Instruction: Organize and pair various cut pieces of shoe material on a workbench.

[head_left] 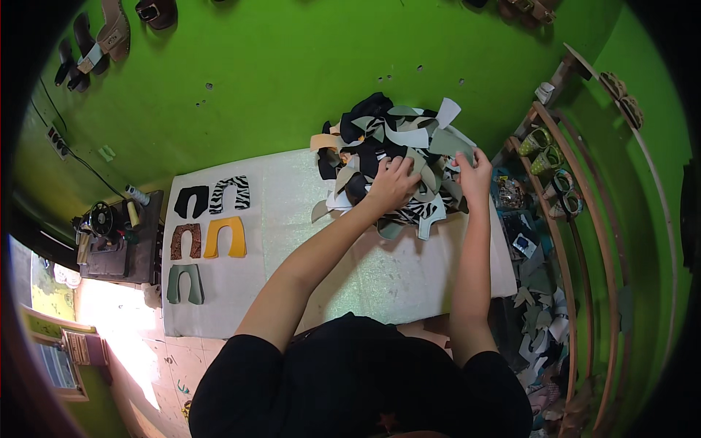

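Note:
A heap of cut material pieces (369,131) in black, white, grey-green, orange and zebra print lies at the far right of the white-covered table (292,241). My left hand (396,181) rests on the heap with its fingers apart. At the heap's right side, my right hand (475,174) pinches the edge of a grey-green piece (447,143). To the left, arch-shaped cut pieces are laid out: black (191,201), zebra-print (229,194), brown patterned (185,241), yellow (225,237) and grey-green (185,284).
A sewing machine (109,226) stands left of the table, with thread spools beside it. On the right, a wooden rack (558,212) holds shoes (546,160), and scraps (537,328) are piled beside it. More sandals (113,33) are on the green wall (255,80).

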Available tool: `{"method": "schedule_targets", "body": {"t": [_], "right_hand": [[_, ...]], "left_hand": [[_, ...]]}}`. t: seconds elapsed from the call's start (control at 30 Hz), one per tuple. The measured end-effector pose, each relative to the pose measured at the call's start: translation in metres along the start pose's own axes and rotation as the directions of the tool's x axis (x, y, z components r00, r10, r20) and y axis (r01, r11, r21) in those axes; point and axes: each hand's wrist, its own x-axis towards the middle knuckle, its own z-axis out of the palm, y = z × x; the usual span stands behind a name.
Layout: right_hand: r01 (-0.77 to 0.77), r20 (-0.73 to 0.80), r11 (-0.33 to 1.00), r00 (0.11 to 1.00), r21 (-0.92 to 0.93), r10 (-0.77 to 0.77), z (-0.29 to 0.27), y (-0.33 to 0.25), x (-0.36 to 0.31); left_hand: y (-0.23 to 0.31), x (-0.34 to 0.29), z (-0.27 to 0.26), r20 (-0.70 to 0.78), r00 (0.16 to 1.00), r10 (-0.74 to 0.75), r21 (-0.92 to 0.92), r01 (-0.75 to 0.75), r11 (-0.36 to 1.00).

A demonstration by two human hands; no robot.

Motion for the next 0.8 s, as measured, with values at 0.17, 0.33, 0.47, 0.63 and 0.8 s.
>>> {"method": "schedule_targets", "body": {"t": [0.17,0.33,0.47,0.63,0.8], "right_hand": [[-0.055,0.064,0.993,0.997,0.106,0.048,-0.006,0.008,-0.006],[-0.032,0.125,0.967,0.992,0.252,0.001,-0.01,0.011,-0.013],[0.039,0.153,0.964,0.985,0.262,-0.082,-0.006,0.002,-0.017],[0.023,0.187,0.973,0.98,0.229,-0.067,-0.003,-0.003,-0.016],[0.045,0.146,0.978,0.986,0.204,-0.075,0.002,-0.026,-0.024]], "left_hand": [[-0.005,-0.001,0.01,0.06,0.992,0.114,0.016,-0.115,0.993],[-0.001,0.008,-0.017,0.122,0.989,0.078,-0.017,-0.077,0.997],[-0.016,0.01,-0.033,0.154,0.988,0.025,-0.165,0.001,0.986],[-0.042,0.028,-0.073,0.216,0.972,-0.089,-0.469,0.183,0.864],[-0.044,0.032,-0.14,0.189,0.978,-0.084,-0.489,0.168,0.856]]}}
